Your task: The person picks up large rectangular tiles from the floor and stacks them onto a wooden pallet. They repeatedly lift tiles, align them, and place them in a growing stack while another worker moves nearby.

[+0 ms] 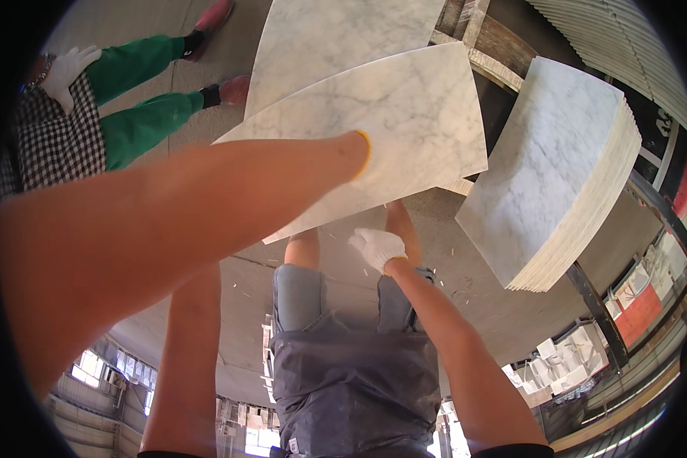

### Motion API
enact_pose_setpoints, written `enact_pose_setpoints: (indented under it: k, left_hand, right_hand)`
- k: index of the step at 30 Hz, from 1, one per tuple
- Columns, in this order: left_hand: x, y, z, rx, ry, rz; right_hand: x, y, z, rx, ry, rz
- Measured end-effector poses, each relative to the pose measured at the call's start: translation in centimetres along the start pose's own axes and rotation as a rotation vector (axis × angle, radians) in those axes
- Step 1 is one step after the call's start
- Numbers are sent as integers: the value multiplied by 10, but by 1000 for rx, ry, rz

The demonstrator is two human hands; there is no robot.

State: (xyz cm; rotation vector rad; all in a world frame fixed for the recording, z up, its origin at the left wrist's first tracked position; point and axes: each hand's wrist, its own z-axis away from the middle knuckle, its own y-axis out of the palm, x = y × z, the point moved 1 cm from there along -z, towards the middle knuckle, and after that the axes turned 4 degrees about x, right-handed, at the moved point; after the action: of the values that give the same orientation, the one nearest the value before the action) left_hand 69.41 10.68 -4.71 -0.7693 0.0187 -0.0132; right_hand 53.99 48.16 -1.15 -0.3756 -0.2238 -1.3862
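Observation:
My right hand [379, 249], in a white glove with a yellow cuff, hangs before my knees, just short of the near edge of a grey-veined white marble slab [420, 114]. Its fingers look curled together, and no object shows in them. My left forearm [187, 359] rises from the lower edge and passes behind another bare arm [191, 183], so my left hand is hidden. That arm, apparently another person's, reaches in from the left over the marble. It ends at a yellow cuff; its hand cannot be made out. The slab overlaps a second marble slab [320, 38].
To the right, a thick stack of curved marble slabs [549, 168] rests on a dark metal frame [599, 313]. A co-worker in a checkered apron [65, 145] and green trousers [141, 126] is at the left. Small chips lie on the grey floor [466, 267].

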Motion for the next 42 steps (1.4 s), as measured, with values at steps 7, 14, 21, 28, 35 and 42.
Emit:
enact_pose_setpoints:
  k: [7,14,21,28,35,42]
  left_hand:
    - [-37,-1,0,9,14,-161]
    - [-55,-13,9,45,90,-268]
    - [-93,-26,1,23,184,-446]
    - [-105,-36,5,-82,355,-524]
    - [-107,-55,-36,266,393,-631]
    - [-97,-51,-77,425,435,-604]
  right_hand:
    - [-16,-2,-4,-118,90,-228]
    - [-74,-48,-9,-398,2,54]
    - [-164,-196,11,-1015,429,-466]
    - [-83,-286,-22,-847,149,-344]
    - [-16,-338,-84,-757,142,-182]
    - [-23,-364,-126,-679,171,-313]
